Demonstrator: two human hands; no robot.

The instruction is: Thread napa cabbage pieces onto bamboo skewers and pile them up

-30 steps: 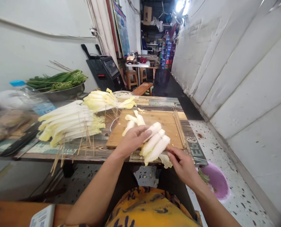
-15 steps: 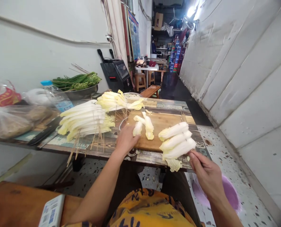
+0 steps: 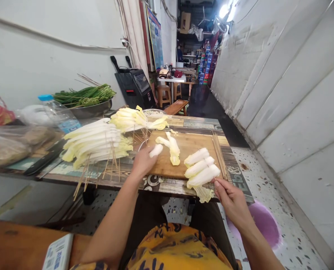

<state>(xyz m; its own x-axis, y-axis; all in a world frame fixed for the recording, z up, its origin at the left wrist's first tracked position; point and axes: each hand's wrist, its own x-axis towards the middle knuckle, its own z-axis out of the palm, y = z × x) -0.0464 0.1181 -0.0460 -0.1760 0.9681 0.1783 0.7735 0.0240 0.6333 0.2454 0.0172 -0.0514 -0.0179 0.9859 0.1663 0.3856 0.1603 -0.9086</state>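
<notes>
In my right hand [image 3: 231, 198], closed at the table's front edge, is the end of a skewer threaded through three pale cabbage leaves [image 3: 202, 168]. These hang over the right front of the wooden cutting board [image 3: 161, 170]. My left hand [image 3: 143, 162] is closed on a single cabbage leaf [image 3: 156, 150] at the board's left edge. Two loose cabbage pieces [image 3: 172, 150] lie crossed on the board's middle. To the left rests a pile of skewered cabbage leaves [image 3: 96, 140], sticks pointing toward me. Behind it lies another heap of yellow cabbage skewers [image 3: 130, 119].
Bare bamboo skewers [image 3: 219, 155] lie along the board's right side. A knife [image 3: 44, 159], plastic bag [image 3: 9, 146], water bottle [image 3: 61, 114] and bowl of greens [image 3: 89, 109] occupy the left. A purple basin [image 3: 264, 225] sits on the floor at right.
My left hand has picked up the cabbage leaf from the board's left side. My right hand and its skewer have shifted slightly left, uncovering the bare skewers.
</notes>
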